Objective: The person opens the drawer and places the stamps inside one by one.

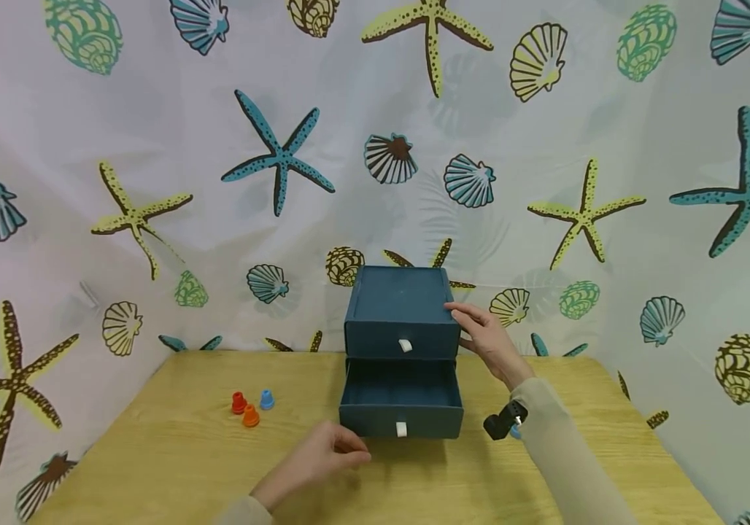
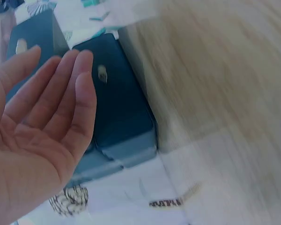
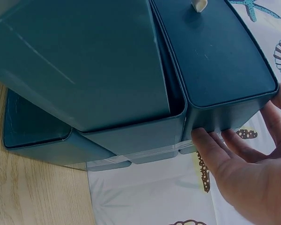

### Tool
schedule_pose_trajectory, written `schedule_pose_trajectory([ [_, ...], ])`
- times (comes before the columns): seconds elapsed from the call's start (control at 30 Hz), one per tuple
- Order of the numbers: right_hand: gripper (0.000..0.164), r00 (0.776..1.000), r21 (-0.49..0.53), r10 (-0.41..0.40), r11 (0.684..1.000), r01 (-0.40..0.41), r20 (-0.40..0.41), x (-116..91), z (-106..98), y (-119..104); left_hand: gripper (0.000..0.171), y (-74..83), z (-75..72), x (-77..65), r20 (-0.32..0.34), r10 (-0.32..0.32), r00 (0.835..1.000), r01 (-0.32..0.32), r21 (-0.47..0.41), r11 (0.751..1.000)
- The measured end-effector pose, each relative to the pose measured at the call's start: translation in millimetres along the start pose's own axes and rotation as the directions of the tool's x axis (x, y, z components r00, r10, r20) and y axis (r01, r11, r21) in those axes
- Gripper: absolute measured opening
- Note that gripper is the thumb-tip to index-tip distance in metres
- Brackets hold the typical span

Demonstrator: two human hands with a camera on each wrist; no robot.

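Note:
A dark blue drawer cabinet [image 1: 401,295] stands at the back middle of the table. Its upper drawer front [image 1: 375,340] is closed, while the drawer [image 1: 401,421] below it is pulled out and shows a bare inside. Each front carries a small white pull tab. In the right wrist view a lower drawer [image 3: 33,124] sits closed beneath the pulled-out one. My right hand [image 1: 489,339] steadies the cabinet's upper right side, extended fingertips [image 3: 203,138] against the wall. Beside the pulled-out drawer's lower left corner, my left hand [image 1: 322,459] holds nothing, its fingers loosely bent.
Left of the cabinet, small cone-shaped pieces stand on the wooden table [image 1: 171,452]: a red one [image 1: 238,402], an orange one [image 1: 250,416] and a blue one [image 1: 266,399]. Another blue piece [image 1: 516,431] shows partly behind the right wrist. A patterned cloth [image 1: 375,211] hangs behind.

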State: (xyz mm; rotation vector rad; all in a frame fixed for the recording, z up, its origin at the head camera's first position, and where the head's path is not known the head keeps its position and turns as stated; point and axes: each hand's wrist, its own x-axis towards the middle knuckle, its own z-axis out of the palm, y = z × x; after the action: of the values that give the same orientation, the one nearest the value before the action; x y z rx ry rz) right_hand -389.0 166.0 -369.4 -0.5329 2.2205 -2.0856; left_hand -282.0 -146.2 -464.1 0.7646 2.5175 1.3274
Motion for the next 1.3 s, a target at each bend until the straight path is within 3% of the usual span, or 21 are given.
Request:
schedule_pose_trajectory([
  [0.23,0.045,1.0,0.0,0.0,1.0,0.0,0.003,1,-4,-2,0.023,-16.2,-26.5,-7.8,0.114,-0.044,0.993,0.057,-0.109,0.992],
  [0.33,0.045,1.0,-0.002,0.007,1.0,-0.007,0.012,2,-4,2,0.026,-25.9,-39.3,-13.1,0.125,-0.063,0.99,0.083,-0.161,0.984],
  [0.57,0.045,1.0,-0.014,-0.005,1.0,0.005,0.002,3,-6,3,0.031,-37.4,-66.3,-16.6,0.04,-0.103,0.994,0.109,-0.204,0.973],
  [0.8,0.044,1.0,-0.017,-0.006,1.0,0.006,0.001,4,-4,3,0.034,-53.2,-81.0,-18.4,-0.051,-0.125,0.991,0.111,-0.227,0.968],
  [1.07,0.044,1.0,-0.014,-0.01,1.0,0.01,0.008,3,-3,3,0.039,-65.4,-86.6,-23.3,-0.139,-0.213,0.967,0.175,-0.243,0.954],
  [1.3,0.044,1.0,-0.011,-0.011,1.0,0.011,0.006,2,-3,1,0.04,-73.4,-101.0,-25.4,-0.195,-0.265,0.944,0.216,-0.238,0.947],
])
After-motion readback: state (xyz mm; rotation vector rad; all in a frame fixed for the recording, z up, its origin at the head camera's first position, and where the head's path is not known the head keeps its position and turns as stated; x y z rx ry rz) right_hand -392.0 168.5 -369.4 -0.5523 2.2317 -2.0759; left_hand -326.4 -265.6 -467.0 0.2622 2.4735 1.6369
